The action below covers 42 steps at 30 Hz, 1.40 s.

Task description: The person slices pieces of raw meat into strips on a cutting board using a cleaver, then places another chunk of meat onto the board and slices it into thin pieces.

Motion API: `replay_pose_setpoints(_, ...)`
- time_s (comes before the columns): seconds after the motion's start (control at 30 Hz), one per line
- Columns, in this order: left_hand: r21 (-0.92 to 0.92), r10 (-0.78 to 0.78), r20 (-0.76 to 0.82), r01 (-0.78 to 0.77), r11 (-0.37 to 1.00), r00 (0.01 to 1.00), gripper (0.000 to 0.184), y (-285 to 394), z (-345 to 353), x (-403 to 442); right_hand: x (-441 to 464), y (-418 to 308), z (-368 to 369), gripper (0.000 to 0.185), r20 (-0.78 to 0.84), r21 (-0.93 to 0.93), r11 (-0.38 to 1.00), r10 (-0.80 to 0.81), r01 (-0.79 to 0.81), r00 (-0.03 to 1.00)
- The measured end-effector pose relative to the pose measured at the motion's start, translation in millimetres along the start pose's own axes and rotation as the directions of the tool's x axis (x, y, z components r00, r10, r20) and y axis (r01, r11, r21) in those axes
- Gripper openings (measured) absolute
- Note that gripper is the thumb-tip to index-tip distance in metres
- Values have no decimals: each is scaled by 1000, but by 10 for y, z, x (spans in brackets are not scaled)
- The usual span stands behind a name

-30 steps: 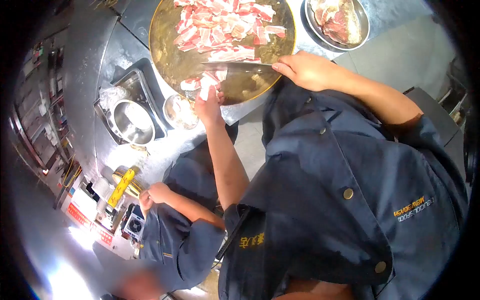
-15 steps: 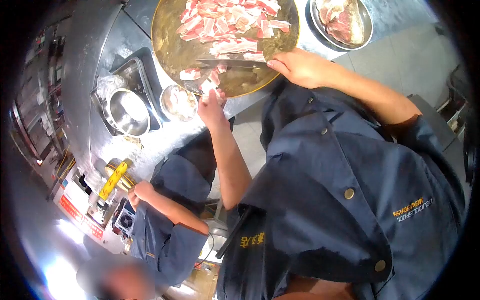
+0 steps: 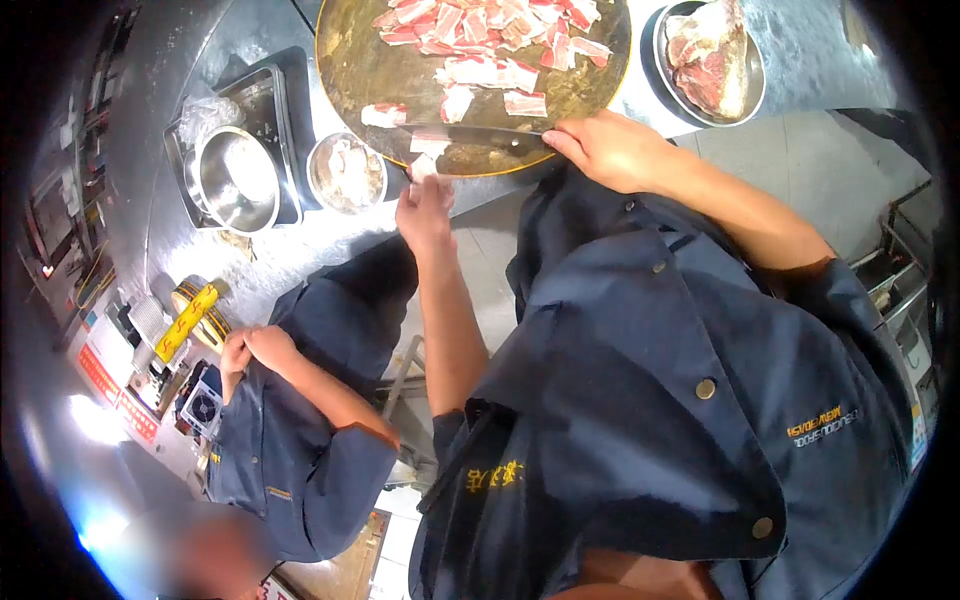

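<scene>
My right hand [image 3: 615, 152] is wrapped around the handle of a kitchen knife [image 3: 480, 134]. Its blade lies across the near part of a round cutting board [image 3: 350, 70], over a strip of fatty meat [image 3: 430, 146]. With closed fingers, my left hand [image 3: 428, 212] grips the near end of that strip at the board's edge. Beyond the blade are separate cut pieces [image 3: 525, 104], and a larger pile of sliced meat [image 3: 490, 25] sits at the board's far side.
Right of the board, a metal bowl [image 3: 757, 95] holds a big chunk of meat [image 3: 708, 70]. To the left stand a bowl of pale pieces [image 3: 347, 172], an empty metal bowl [image 3: 240, 180] and a dark tray [image 3: 290, 130]. A co-worker [image 3: 320, 400] stands at the left, hands together.
The whole view has shifted, with the board now farther right. A cut piece beyond the blade now lies apart from it. My left hand is nearer the board's edge, still gripping the strip.
</scene>
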<state>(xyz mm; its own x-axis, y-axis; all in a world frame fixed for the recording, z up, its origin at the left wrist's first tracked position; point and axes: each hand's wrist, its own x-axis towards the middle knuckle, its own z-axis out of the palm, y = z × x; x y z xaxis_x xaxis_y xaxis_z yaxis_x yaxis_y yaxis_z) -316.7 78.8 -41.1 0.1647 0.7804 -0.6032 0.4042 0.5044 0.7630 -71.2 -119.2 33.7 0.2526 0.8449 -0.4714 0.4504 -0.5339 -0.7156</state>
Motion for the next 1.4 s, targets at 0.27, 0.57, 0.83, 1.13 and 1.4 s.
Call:
replay_pose_setpoints(0.27, -372, 126, 360, 18, 928, 925, 37, 657, -195, -532, 90, 1, -149, 45, -136, 26, 996, 88, -85, 987)
replay_pose_setpoints(0.57, 50, 145, 336, -172, 984, 931, 28, 542, 542, 357, -184, 112, -682, 48, -247, 37, 984, 181, -177, 952)
replay_pose_setpoints(0.83, 396, 500, 357, -612, 684, 789, 38, -88, 381, 880, -289, 248, -327, 46, -84, 78, 997, -8, 14, 996)
replay_pose_setpoints(1.13, 380, 353, 377, -491, 784, 856, 19, 149, 255, 383, 23, 173, -44, 53, -60, -26, 996, -81, 79, 995)
replay_pose_setpoints(1.4, -75, 201, 515, -190, 979, 833, 21, 482, 73, 46, 46, 272, 69, 46, -179, 39, 992, -113, 121, 977)
